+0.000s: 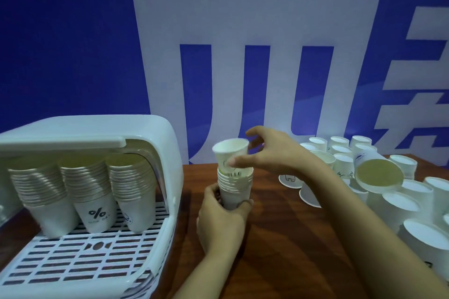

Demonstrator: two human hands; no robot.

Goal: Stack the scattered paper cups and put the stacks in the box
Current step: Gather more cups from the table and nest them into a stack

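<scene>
The left hand [220, 221] curls its fingers [244, 204] round the base of a cup stack [234, 187] above the brown surface [279, 238]. The right hand [272, 150] pinches 1 tilted cup [230, 153] entering the stack's top. 3 stacks [91, 189] stand in the white box [155, 133]; loose cups [388, 189] crowd the right.

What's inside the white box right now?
Three stacks of paper cups stand upright side by side on the slatted floor of the white box, at the back. The front floor is bare. The raised lid hides the space above the stacks.
</scene>
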